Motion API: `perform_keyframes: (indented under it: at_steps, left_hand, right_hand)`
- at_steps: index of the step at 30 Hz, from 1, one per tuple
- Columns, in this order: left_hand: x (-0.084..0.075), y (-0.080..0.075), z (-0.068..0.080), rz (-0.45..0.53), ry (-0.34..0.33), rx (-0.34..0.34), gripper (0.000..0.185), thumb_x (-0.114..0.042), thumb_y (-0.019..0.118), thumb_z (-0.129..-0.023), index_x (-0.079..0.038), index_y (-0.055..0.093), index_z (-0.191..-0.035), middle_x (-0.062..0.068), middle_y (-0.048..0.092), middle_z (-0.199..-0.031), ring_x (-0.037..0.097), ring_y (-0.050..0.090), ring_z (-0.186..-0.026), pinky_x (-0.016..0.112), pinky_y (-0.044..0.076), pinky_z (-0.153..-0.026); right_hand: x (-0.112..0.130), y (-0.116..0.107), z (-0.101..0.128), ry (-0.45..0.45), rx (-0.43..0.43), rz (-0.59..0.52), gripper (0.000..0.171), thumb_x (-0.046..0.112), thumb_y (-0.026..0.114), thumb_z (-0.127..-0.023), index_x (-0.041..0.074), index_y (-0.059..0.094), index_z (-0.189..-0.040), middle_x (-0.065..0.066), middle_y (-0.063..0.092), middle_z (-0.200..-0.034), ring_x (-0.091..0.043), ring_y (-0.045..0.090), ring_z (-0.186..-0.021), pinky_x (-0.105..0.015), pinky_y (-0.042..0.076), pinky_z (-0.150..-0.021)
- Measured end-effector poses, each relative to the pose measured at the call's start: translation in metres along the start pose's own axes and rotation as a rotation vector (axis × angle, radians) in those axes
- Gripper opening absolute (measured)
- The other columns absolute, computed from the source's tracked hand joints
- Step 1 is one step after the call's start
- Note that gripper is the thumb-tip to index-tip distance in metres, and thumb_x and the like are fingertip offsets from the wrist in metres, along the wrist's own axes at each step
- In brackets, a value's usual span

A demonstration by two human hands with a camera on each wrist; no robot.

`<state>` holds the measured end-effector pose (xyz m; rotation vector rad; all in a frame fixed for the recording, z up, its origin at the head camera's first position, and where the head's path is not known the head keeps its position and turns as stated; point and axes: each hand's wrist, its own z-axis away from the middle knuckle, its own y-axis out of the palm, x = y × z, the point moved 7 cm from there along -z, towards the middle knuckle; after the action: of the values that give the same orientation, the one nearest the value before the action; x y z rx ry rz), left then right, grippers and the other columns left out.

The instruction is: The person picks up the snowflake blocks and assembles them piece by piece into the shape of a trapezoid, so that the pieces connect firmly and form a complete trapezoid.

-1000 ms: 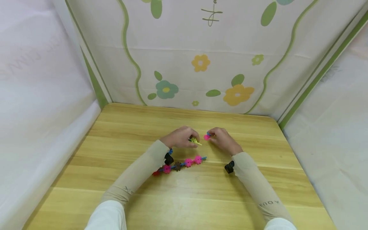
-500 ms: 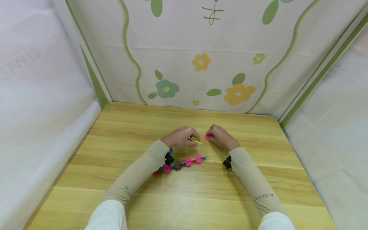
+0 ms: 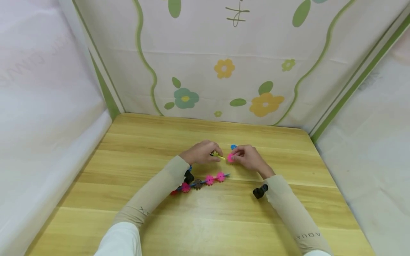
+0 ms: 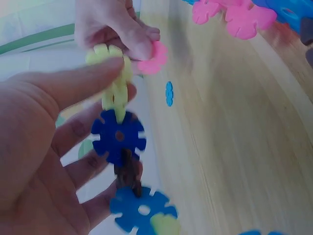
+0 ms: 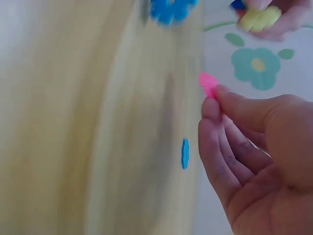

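My left hand (image 3: 202, 152) holds a chain of slotted plastic flower discs. In the left wrist view, a pale yellow disc (image 4: 116, 95) is pinched at the thumb, and a dark blue disc (image 4: 110, 132), a brown disc (image 4: 126, 171) and a lighter blue disc (image 4: 128, 209) hang along the fingers. With thumb and fingertips, my right hand (image 3: 252, 158) pinches a pink flower disc (image 3: 230, 158), a short gap from the chain's yellow end. Just beyond the right hand, a loose blue flower disc (image 3: 234, 146) lies on the table, also visible in the right wrist view.
A second chain of joined discs, with a pink disc (image 3: 209, 180) and a brown disc (image 3: 198, 184), lies nearer me on the wooden table (image 3: 224, 220). My left forearm covers part of it. Fabric walls with printed flowers (image 3: 266, 104) rise around the table.
My right hand first shifts slightly away and left, then back toward me and right with the pink disc. The blue disc behind it is now uncovered. The left hand stays nearly still.
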<state>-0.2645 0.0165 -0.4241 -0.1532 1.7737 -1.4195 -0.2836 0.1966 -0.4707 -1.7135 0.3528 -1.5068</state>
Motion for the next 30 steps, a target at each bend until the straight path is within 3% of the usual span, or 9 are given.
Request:
perform_keyframes:
  at_steps: [6, 10, 23, 30]
  left_hand:
    - [0.003, 0.002, -0.003, -0.026, -0.027, -0.025, 0.017, -0.019, 0.076, -0.099, -0.012, 0.082, -0.113, 0.004, 0.078, -0.121, 0.014, 0.065, -0.09, 0.034, 0.056, -0.08]
    - [0.002, 0.003, -0.004, -0.028, -0.023, -0.023, 0.017, -0.02, 0.076, -0.099, -0.012, 0.083, -0.113, 0.003, 0.078, -0.12, 0.014, 0.065, -0.089, 0.033, 0.055, -0.079]
    - [0.002, 0.004, -0.004, -0.032, -0.012, -0.035, 0.017, -0.02, 0.076, -0.099, -0.01, 0.083, -0.112, 0.004, 0.08, -0.114, 0.013, 0.064, -0.084, 0.031, 0.053, -0.074]
    - [0.002, 0.003, -0.005, 0.002, 0.014, -0.045, 0.015, -0.015, 0.077, -0.098, -0.007, 0.083, -0.109, 0.007, 0.08, -0.114, 0.02, 0.076, -0.103, 0.037, 0.061, -0.091]
  right_hand:
    - [-0.001, 0.003, 0.023, 0.089, -0.047, -0.295, 0.02, 0.015, 0.071, -0.103, 0.003, 0.076, -0.118, -0.015, 0.078, -0.106, -0.031, 0.077, -0.098, -0.042, 0.064, -0.085]
    - [-0.001, 0.005, 0.032, 0.14, -0.086, -0.402, 0.02, 0.015, 0.072, -0.102, 0.003, 0.076, -0.117, -0.014, 0.079, -0.105, -0.034, 0.077, -0.099, -0.042, 0.065, -0.086]
    - [0.0, 0.019, 0.041, 0.172, -0.112, -0.514, 0.02, 0.011, 0.07, -0.103, 0.0, 0.075, -0.118, -0.014, 0.08, -0.106, -0.036, 0.077, -0.101, -0.037, 0.065, -0.085]
    - [0.003, 0.02, 0.038, 0.156, -0.107, -0.517, 0.019, 0.012, 0.072, -0.102, 0.001, 0.075, -0.118, -0.014, 0.079, -0.105, -0.039, 0.077, -0.101, -0.04, 0.065, -0.086]
